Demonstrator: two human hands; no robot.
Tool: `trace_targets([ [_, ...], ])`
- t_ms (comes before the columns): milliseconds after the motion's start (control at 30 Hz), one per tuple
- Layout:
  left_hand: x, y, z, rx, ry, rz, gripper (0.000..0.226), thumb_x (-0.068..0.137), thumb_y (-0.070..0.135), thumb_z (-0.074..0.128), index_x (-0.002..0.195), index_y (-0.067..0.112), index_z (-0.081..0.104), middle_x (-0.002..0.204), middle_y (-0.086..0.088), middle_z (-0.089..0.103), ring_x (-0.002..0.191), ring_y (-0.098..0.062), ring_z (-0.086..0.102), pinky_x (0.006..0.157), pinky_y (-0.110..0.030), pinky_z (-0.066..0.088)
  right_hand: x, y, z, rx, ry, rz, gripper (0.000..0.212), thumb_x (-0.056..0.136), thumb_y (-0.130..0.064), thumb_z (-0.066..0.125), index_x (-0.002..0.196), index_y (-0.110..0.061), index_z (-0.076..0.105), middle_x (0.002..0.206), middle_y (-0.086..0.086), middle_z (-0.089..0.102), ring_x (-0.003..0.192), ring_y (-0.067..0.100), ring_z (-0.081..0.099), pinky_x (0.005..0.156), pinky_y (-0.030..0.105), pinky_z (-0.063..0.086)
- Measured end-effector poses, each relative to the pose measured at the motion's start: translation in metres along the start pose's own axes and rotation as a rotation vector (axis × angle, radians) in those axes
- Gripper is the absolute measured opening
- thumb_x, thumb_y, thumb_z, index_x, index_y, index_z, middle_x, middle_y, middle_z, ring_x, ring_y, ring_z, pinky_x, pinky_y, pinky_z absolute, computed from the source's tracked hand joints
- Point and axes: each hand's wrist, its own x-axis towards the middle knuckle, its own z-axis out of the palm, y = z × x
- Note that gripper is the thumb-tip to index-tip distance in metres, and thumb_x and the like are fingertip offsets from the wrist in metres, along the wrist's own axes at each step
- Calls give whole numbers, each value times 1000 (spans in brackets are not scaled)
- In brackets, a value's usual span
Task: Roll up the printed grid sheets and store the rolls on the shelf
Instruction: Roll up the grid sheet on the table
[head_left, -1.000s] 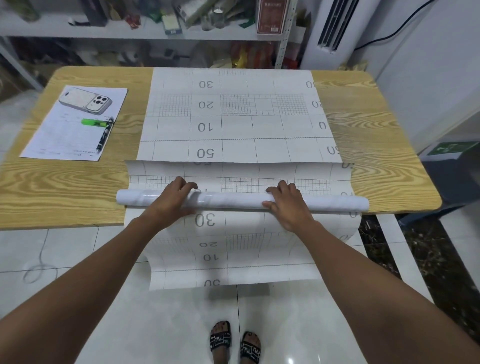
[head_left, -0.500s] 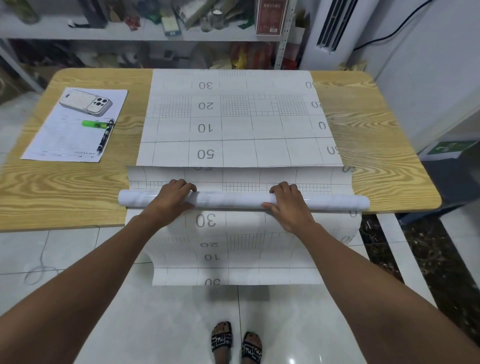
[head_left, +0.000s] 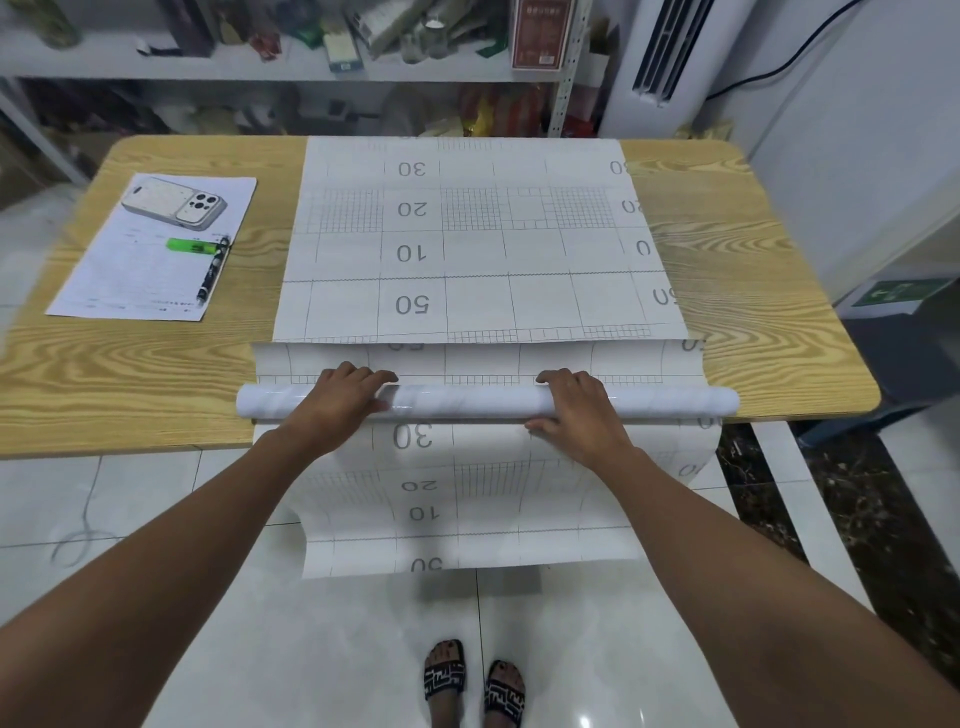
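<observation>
Roll (head_left: 467, 402), lower centre, along near bench (head_left: 104, 374) edge; gripped by left hand (head_left: 337, 408) and right hand (head_left: 579, 413), fingers curled over top. Grid sheet (head_left: 493, 519) tail hanging below, partly hidden by forearms. Shelf (head_left: 260, 70), top edge, cut off.

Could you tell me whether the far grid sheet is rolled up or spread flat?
Spread flat: the far grid sheet lies unrolled on the table, its printed grid facing up.

Left hand (head_left: 340, 402) and right hand (head_left: 579, 410) grip the roll (head_left: 467, 401) at the near table (head_left: 130, 374) edge; a flat grid sheet (head_left: 467, 239) lies beyond.
</observation>
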Motion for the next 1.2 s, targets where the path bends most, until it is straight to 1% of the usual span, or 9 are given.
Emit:
trace_targets([
  [200,-4,0,3,-19,16,9,29,89,16,56,117,9,56,102,-16,63,88,-36,54,72,-38,35,0,0,0,10,5,-7,51,80,-36,69,118,-8,51,113,10,54,98,31,50,91,36,32],
  [300,-6,3,4,-31,34,19,30,84,13,63,112,6,57,107,-21,56,83,-37,57,71,-41,43,0,0,0,-8,1,-10,50,81,-39,66,119,-10,51,116,8,53,101,29,48,92,35,31],
  [400,-8,4,3,-82,26,-4,41,77,21,71,112,6,56,108,-21,49,84,-34,55,72,-41,45,0,0,-3,-36,13,-7,49,83,-42,63,122,-13,52,121,5,51,106,28,43,94,34,30],
  [533,-10,7,2,-106,12,-10,54,67,24,80,112,7,56,103,-20,47,87,-34,48,75,-41,44,1,-1,-6,-73,11,-18,45,88,-41,56,125,-15,52,123,5,48,108,27,40,95,35,30],
  [767,-7,9,4,-38,19,10,55,56,12,86,104,3,60,92,-18,54,81,-36,50,65,-40,42,2,-2,-5,-89,19,-25,42,92,-42,48,124,-15,54,121,4,48,106,27,40,97,34,28],
  [967,-3,2,2,-11,28,46,48,64,11,80,108,5,60,92,-16,55,85,-35,50,67,-35,34,4,-4,-3,-81,14,-14,42,95,-37,44,131,-14,47,122,7,50,106,28,41,97,36,31],
  [1067,-1,3,0,-12,26,17,50,73,14,74,118,6,54,108,-17,57,98,-37,50,77,-42,38,5,-6,-2,-61,34,4,41,96,-34,44,131,-12,45,122,10,52,107,30,43,97,37,31],
  [1133,1,2,-1,-34,11,-2,48,77,17,70,120,7,51,116,-14,56,103,-34,49,83,-41,36,5,-7,-2,-48,43,14,41,95,-34,45,128,-10,48,121,11,53,108,31,45,98,38,32],
  [1200,2,2,-3,-41,-2,-12,41,81,20,66,118,9,52,116,-11,58,102,-31,50,83,-38,34,6,-6,0,-45,42,13,41,94,-38,47,125,-10,49,120,10,53,107,31,45,97,38,32],
])
